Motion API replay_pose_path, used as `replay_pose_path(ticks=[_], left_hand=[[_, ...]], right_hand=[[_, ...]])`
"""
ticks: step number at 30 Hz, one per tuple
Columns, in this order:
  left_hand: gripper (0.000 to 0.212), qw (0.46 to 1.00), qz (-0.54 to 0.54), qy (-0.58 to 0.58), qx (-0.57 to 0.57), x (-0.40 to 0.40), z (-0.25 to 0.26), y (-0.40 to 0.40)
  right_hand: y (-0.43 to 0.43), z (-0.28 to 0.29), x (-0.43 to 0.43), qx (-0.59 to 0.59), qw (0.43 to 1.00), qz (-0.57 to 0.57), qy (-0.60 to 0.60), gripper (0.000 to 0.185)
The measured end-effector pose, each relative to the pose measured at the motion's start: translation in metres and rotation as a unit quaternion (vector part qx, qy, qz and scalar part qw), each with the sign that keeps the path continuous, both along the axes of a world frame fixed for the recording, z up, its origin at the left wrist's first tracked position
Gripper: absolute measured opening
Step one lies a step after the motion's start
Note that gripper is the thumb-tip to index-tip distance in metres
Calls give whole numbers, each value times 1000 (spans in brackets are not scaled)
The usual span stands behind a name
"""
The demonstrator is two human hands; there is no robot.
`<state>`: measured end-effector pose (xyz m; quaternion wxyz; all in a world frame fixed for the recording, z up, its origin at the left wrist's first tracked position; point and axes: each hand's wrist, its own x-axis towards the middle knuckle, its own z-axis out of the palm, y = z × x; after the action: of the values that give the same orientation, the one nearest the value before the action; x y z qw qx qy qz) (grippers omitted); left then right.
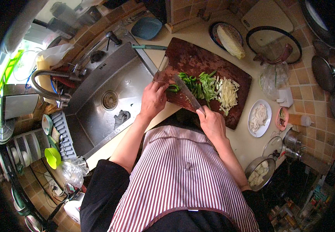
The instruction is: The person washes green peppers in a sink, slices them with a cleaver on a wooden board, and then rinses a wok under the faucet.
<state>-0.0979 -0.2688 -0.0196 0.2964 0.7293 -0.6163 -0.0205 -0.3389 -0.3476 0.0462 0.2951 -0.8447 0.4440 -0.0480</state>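
Note:
My right hand point(212, 121) grips the handle of a kitchen knife point(189, 94), its blade slanting up and left over a dark wooden cutting board point(182, 52). My left hand point(154, 98) is at the board's left edge, fingers curled beside a piece of green pepper point(173, 88); whether they hold it is hidden. Right of the blade lie cut dark green pepper pieces point(197, 92). Light green strips point(208, 82) come after them, followed by a pile of pale, whitish strips point(228, 94).
A steel sink point(135, 74) is on the left, with a dark grey wet item point(122, 118) inside. A green-handled tool point(150, 47) reaches the board. Rightward stand a plate with a cabbage piece point(229, 42), a glass lid point(273, 43), a white plate of pale shreds point(259, 117) and a pan point(261, 174).

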Motion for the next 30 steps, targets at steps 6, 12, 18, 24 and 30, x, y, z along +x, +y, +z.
replay_pose_path(ticks=[6,12,18,24,30], left_hand=[[19,999,-31,-24,-16,5,-14,-10],[15,999,-40,-15,1,8,-12,-16],[14,999,18,-21,29,-1,-11,-18],[15,999,28,-31,33,-2,-14,-23],[11,998,25,-29,41,-8,-8,-20]], right_hand=[[-5,21,25,35,999,-4,35,26],[-9,15,29,3,998,42,39,23],[-7,25,38,34,993,50,103,24],[2,-13,43,1,996,36,80,27],[-9,-6,33,27,999,14,22,33]])
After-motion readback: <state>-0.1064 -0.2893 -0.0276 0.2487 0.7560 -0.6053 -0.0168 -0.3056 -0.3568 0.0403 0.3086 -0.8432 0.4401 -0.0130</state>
